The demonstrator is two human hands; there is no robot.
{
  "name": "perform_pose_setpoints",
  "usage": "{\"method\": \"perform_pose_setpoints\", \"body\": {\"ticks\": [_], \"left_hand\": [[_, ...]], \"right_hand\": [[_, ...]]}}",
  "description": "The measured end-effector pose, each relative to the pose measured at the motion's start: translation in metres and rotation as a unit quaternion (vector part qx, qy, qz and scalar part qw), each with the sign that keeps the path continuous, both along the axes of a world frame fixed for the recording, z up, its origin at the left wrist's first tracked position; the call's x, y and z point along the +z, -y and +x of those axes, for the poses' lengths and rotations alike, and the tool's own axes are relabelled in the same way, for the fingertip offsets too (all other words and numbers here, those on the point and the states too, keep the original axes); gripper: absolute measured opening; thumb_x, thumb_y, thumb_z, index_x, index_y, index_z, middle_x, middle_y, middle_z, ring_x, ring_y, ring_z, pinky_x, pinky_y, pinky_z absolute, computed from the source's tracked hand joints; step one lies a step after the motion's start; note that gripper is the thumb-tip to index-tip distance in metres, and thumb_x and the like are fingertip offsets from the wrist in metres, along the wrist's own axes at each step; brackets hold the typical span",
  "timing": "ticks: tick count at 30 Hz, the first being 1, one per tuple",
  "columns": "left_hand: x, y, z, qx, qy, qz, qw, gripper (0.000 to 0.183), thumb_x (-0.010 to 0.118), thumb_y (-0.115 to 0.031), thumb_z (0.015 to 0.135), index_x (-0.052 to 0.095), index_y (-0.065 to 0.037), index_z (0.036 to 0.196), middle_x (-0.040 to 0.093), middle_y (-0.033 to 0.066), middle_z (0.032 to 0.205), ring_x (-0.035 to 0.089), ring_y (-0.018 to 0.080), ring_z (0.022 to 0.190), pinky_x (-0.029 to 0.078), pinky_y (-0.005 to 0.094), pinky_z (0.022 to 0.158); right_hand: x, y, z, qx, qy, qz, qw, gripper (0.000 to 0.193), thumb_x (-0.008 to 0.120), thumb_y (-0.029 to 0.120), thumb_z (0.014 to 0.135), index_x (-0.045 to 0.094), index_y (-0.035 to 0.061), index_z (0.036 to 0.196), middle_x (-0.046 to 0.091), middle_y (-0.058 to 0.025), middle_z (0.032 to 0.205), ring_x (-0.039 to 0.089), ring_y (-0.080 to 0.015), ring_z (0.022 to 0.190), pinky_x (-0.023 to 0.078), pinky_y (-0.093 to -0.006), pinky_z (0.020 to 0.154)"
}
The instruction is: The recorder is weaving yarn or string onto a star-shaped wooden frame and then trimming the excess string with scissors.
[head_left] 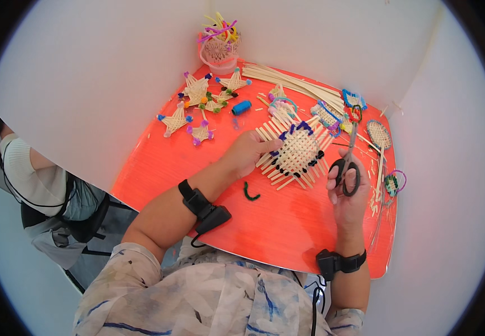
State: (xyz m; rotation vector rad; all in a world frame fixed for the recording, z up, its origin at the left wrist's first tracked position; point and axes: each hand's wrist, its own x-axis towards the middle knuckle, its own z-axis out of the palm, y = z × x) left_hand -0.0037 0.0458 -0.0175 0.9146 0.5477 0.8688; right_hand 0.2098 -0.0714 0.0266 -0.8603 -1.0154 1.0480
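Note:
My left hand (246, 152) pinches the left edge of a round woven mat (299, 150) of pale flat strips. Strip ends stick out all around the mat, and dark blue and black fuzzy pieces are laced about its border. My right hand (346, 207) has its fingers in the black handles of a pair of scissors (353, 140), just right of the mat. The blades point away from me and look nearly together. A short dark green pipe cleaner (250, 193) lies on the red table below the mat.
Woven stars (196, 91) with coloured tips lie at the far left, near a blue thread spool (242, 108). Behind are a bundle of pale strips (293, 81) and a clear tub (220, 56) of pipe cleaners. An oval woven piece (379, 134) lies right. White walls (321, 33) enclose the red table (180, 157).

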Motion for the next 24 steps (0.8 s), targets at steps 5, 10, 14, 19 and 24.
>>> {"method": "perform_pose_setpoints", "body": {"ticks": [5, 10, 14, 19, 24], "left_hand": [[-0.003, -0.010, -0.008, 0.051, 0.044, -0.038, 0.997, 0.023, 0.059, -0.007, 0.093, 0.060, 0.003, 0.114, 0.068, 0.0137, 0.106, 0.069, 0.0205, 0.090, 0.058, 0.0345, 0.079], [-0.001, -0.016, -0.014, 0.074, 0.104, -0.020, 0.992, 0.023, 0.057, -0.010, 0.094, 0.059, 0.002, 0.114, 0.068, 0.0128, 0.107, 0.069, 0.0204, 0.092, 0.058, 0.0341, 0.080], [0.003, -0.014, -0.015, 0.097, 0.126, -0.010, 0.987, 0.024, 0.057, -0.008, 0.092, 0.058, 0.002, 0.114, 0.068, 0.0128, 0.108, 0.068, 0.0209, 0.093, 0.057, 0.0360, 0.082], [-0.004, -0.017, -0.019, 0.044, 0.149, -0.025, 0.987, 0.027, 0.055, -0.009, 0.092, 0.057, 0.003, 0.117, 0.066, 0.0141, 0.112, 0.067, 0.0230, 0.098, 0.056, 0.0381, 0.084], [0.003, -0.011, -0.012, -0.022, 0.191, -0.069, 0.979, 0.042, 0.052, -0.020, 0.094, 0.049, 0.002, 0.130, 0.061, 0.0148, 0.125, 0.059, 0.0280, 0.116, 0.041, 0.0419, 0.106]], "right_hand": [[0.002, -0.003, 0.017, -0.072, -0.040, 0.085, 0.993, 0.051, 0.053, 0.041, 0.097, 0.049, -0.0004, 0.127, 0.060, -0.0032, 0.086, 0.059, -0.0063, 0.068, 0.038, -0.0167, 0.043], [-0.011, -0.011, 0.040, -0.204, 0.143, -0.043, 0.968, 0.033, 0.058, 0.014, 0.095, 0.050, 0.0010, 0.124, 0.061, -0.0044, 0.087, 0.060, -0.0093, 0.069, 0.042, -0.0207, 0.047], [-0.025, -0.009, 0.042, -0.197, 0.514, -0.125, 0.825, 0.031, 0.065, -0.002, 0.081, 0.058, 0.0000, 0.111, 0.060, -0.0106, 0.082, 0.061, -0.0201, 0.067, 0.047, -0.0334, 0.057], [-0.029, -0.002, 0.041, -0.277, 0.625, -0.046, 0.728, 0.043, 0.071, 0.000, 0.074, 0.060, 0.0024, 0.115, 0.058, -0.0108, 0.099, 0.057, -0.0288, 0.093, 0.046, -0.0397, 0.080], [-0.026, 0.000, 0.042, -0.204, 0.675, -0.110, 0.701, 0.051, 0.071, 0.002, 0.075, 0.058, 0.0091, 0.124, 0.055, -0.0119, 0.112, 0.051, -0.0282, 0.109, 0.030, -0.0609, 0.096]]}}
